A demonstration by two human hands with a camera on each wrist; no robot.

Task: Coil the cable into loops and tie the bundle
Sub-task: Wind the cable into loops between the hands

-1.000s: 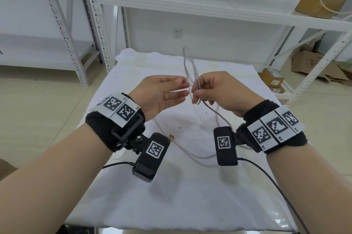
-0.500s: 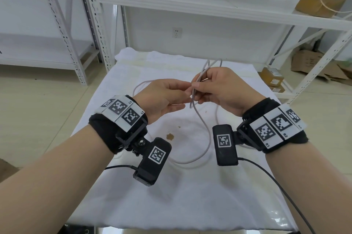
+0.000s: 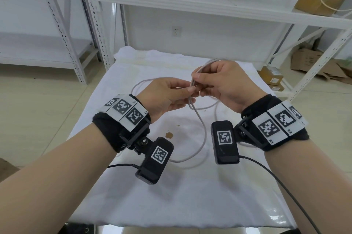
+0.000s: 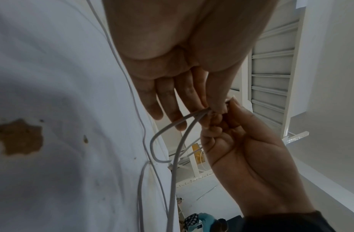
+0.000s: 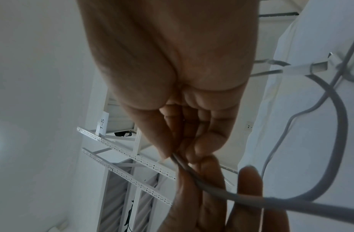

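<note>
A thin pale grey cable is held above the white cloth, its loops hanging toward the table and one arc swinging out to the left. My left hand pinches the gathered strands between thumb and forefinger, the other fingers fairly straight. My right hand is directly beside it, fingers curled round the same strands, with a short loop sticking out above the thumb. The left wrist view shows the cable dropping from the pinch. In the right wrist view the cable curves away and a white plug hangs near the cloth.
The table is covered by a white cloth with a brown stain. White metal shelving stands behind and on both sides. A cardboard box sits on the upper shelf, and another box stands on the floor at the right.
My left hand, open a second ago, has closed its thumb and forefinger on the strands at the right hand. A new loop has swung out to the left, and less cable lies on the cloth.
</note>
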